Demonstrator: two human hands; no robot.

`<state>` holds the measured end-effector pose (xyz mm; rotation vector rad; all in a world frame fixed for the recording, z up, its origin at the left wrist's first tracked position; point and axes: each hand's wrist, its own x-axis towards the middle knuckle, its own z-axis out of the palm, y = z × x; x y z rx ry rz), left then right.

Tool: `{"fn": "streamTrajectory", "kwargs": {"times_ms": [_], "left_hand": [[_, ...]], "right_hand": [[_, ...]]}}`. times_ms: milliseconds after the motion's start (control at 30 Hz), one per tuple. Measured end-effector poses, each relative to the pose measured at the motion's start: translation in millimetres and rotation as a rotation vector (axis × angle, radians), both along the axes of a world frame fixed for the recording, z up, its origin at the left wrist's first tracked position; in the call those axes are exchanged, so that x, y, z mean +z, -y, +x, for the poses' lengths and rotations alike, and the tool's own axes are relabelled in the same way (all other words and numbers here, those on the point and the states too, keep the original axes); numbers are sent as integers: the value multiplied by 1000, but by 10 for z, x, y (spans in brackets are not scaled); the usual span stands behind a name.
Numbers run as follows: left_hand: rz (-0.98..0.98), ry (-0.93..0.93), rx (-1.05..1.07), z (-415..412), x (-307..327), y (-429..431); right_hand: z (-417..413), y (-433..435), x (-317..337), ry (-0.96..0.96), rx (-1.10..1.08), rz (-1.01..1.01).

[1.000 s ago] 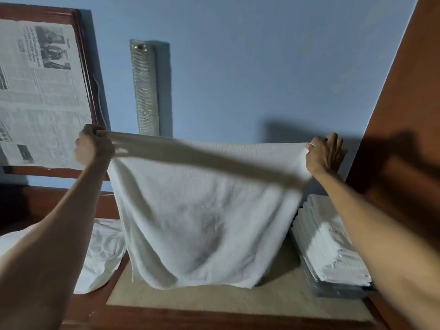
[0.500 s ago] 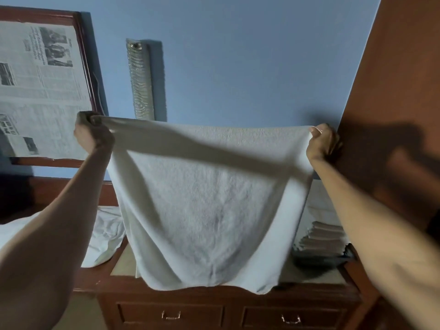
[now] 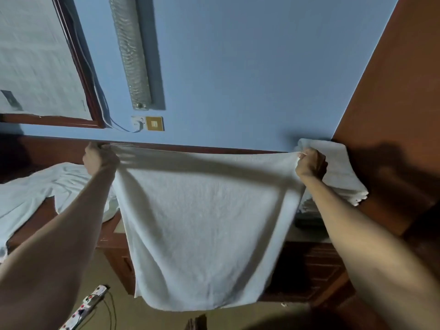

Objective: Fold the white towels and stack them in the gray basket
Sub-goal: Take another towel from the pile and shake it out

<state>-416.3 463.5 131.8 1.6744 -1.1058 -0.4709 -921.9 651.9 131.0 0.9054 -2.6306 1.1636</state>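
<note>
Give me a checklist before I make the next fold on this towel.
1. Left hand grips a top corner: ok.
2. Right hand grips the other top corner: ok.
3. Towel top edge stretched straight between the hands: ok.
4. Towel hangs flat, untwisted: ok.
5. Stack square enough for another towel: cannot tell, the right arm hides part of it.
</note>
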Motion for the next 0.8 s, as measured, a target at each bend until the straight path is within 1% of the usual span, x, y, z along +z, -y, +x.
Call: {"fn": "streamTrajectory", "kwargs": {"times_ms": [133,200,367,433,533,600,700,800], "left_hand": [[104,-5,-9,-155,-606,348],[159,-22,-51,-234,-817,514],[305,-115,-73,-499,-1551,1572],[335,-110,-60,-713,-1617,1859],[362,-121,-83,-1046,-1618,2266],[374,-151,-113,-1231,-1677,2597],[429,-116,-118,-1426,-1812,3138],[448,-244,-76,-1511,-2027,3698]], "right_hand": [[-188,383,-574,92,3,106],[-272,509,-787,125,12,133],[-682,1232,-1370,208,43,135],[-854,1576,-1592,204,59,125],[-1064,2097,-1870,207,-3,155],[-1186,2446,-1985,228,-14,186],[-1384,2934,-2076,240,6,235],[-1543,3405,-2103,222,23,232]]}}
